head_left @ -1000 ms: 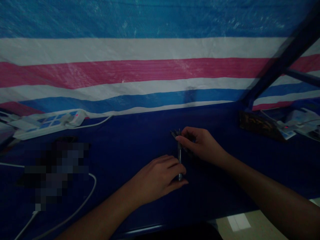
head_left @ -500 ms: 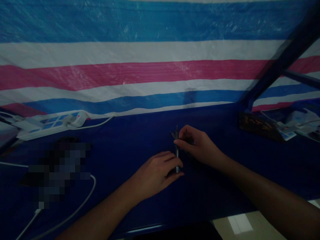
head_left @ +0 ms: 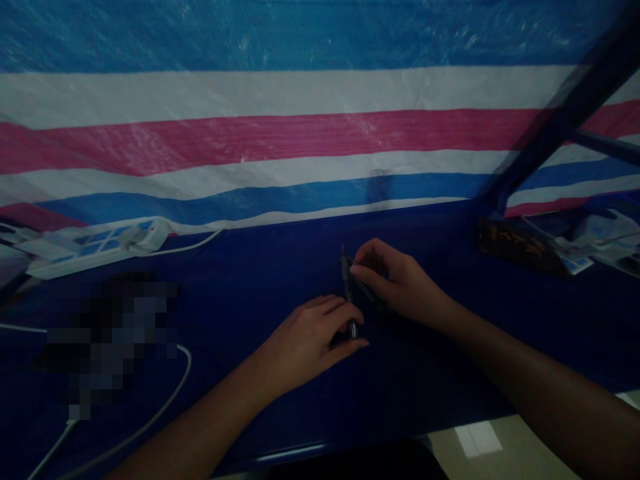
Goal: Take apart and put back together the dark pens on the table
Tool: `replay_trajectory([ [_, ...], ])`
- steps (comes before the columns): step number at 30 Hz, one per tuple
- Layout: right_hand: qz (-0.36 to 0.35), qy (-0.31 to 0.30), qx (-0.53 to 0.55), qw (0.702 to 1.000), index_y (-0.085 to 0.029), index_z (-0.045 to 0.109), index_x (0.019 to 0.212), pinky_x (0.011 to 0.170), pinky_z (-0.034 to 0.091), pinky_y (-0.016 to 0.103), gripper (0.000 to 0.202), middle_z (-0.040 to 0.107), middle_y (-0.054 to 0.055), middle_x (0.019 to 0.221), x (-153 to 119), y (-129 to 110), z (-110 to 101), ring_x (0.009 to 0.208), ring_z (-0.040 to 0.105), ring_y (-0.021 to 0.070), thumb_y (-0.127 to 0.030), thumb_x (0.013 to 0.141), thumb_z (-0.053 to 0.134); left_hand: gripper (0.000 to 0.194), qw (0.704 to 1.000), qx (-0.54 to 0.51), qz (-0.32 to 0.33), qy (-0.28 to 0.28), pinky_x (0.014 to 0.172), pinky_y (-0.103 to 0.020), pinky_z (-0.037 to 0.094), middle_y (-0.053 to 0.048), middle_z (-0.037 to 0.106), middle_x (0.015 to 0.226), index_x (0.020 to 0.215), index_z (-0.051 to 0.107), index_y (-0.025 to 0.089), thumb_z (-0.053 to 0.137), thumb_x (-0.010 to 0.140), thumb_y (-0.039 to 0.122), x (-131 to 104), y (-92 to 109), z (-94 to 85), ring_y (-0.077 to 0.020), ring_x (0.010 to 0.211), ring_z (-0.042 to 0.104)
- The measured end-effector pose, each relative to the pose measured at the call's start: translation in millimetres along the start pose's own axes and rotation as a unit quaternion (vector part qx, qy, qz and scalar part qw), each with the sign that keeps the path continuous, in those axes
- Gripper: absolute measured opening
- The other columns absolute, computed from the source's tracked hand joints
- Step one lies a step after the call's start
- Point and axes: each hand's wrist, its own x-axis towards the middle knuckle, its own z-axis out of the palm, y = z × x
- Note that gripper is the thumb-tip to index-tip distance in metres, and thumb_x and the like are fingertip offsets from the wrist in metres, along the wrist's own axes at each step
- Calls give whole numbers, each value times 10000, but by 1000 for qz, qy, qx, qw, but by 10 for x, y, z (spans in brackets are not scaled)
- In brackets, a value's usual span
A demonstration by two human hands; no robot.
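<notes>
A dark pen with a shiny end lies lengthwise over the blue tabletop, its narrow tip pointing away from me. My left hand is closed around its near part, the shiny end showing between thumb and fingers. To the right, my right hand pinches a second dark, slim, pen-like piece, which slants down under the palm. Its upper end is close to the first pen; whether the two touch, I cannot tell. My right fingers partly hide it.
A white power strip with cables lies at the back left. In front of it sits a blurred-out dark object with a white cable. A dark patterned box is at the right, beside a blue frame post. Striped sheeting hangs behind.
The pen in my left hand has tilted, its tip swinging left. The slim piece at my right hand has come away from it, now slanting under the palm. The view has shifted slightly.
</notes>
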Motion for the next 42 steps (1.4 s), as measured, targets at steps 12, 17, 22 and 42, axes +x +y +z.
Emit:
replay_trajectory([
  [12,152,-85,-403,899,-167,543,1287,632,404,334,385,749,132,909,49,65,-344,820,719,315,-407,993,607,272,987,105,-124,10,793,-399,585,-69,706,992,1194,660,176,655,1006,373,40,-110,2,-230,845,695],
  [17,97,-132,-312,936,-158,526,1298,649,434,307,342,743,84,883,28,74,-185,762,708,242,-254,979,603,302,990,103,-100,-5,818,-426,579,-55,694,975,1252,649,204,636,1010,386,40,-82,9,-240,864,689],
  [22,13,-141,-196,970,-181,577,1256,676,437,287,310,717,26,856,3,114,31,740,660,182,-168,950,624,181,993,45,-112,20,694,-329,531,-1,682,868,1186,643,215,600,1030,297,45,-98,-6,-181,720,654],
  [42,-92,-142,-294,941,-176,678,1121,879,440,390,153,708,105,1041,23,101,250,979,633,264,-224,1016,579,141,966,190,-170,-34,662,-369,539,-32,721,835,1073,646,235,590,1001,342,67,-78,-124,-256,732,716],
])
